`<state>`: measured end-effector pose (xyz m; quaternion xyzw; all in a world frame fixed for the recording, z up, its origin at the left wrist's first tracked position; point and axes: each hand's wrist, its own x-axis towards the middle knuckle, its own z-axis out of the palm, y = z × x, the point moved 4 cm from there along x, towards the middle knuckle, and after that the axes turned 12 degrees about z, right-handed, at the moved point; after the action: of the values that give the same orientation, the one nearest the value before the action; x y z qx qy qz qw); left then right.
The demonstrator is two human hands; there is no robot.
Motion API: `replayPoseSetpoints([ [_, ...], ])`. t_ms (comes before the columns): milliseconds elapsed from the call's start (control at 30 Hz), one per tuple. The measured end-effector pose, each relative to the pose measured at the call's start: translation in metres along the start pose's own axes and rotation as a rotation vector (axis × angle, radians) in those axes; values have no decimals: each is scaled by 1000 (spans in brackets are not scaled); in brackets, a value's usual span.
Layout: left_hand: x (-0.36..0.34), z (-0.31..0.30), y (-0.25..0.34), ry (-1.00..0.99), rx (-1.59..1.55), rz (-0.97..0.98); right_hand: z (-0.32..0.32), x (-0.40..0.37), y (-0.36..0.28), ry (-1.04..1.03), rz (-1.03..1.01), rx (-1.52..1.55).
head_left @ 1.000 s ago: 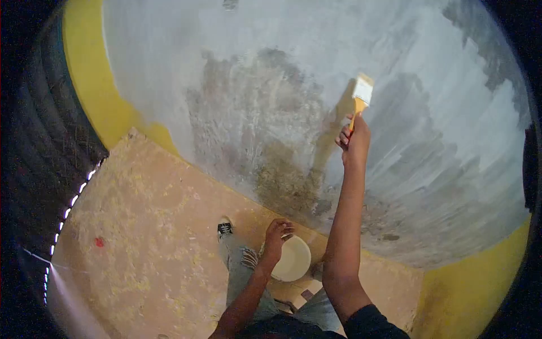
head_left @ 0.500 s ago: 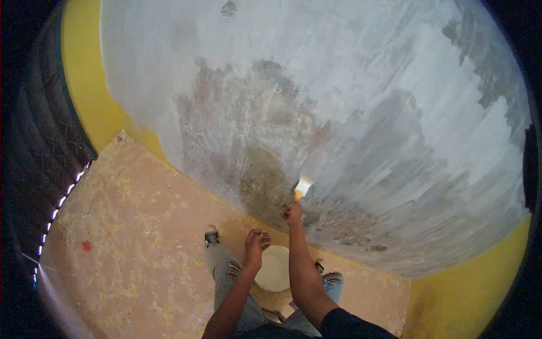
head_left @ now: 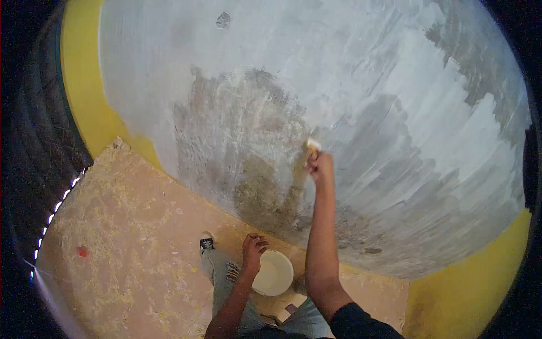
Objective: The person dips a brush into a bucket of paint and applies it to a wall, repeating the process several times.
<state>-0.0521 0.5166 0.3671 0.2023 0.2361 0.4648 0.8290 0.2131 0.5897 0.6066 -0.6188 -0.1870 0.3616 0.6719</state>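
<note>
My right hand [head_left: 320, 166] is closed around the handle of a paintbrush [head_left: 312, 146]. The brush's pale bristles are at the wall [head_left: 350, 118], by the edge of a dark, rough patch. Whitish-grey streaks cover much of that wall, with bare grey areas among them. Low down, my left hand [head_left: 254, 251] hovers beside a round white bucket [head_left: 292, 273], its fingers loosely bent and apart with nothing in them. Pale liquid fills part of the bucket, which stands between my legs.
A tan floor [head_left: 135, 226] with yellowish stains runs along the wall's base. Yellow wall strips [head_left: 84, 73] border the grey surface. A dark corrugated shutter [head_left: 39, 113] rises at the left. A small red scrap [head_left: 82, 251] lies on the floor.
My right hand has moved the paintbrush up the wall and slightly right. A darker streak now shows below the brush. My left hand stays by the bucket.
</note>
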Motion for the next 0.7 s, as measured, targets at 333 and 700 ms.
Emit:
replayPoseSetpoints([
  [333,8,23,25,-37,-100,43,42,-59,-51,164,-320,37],
  [700,18,14,17,-50,-87,-3,-37,42,247,269,162,61],
])
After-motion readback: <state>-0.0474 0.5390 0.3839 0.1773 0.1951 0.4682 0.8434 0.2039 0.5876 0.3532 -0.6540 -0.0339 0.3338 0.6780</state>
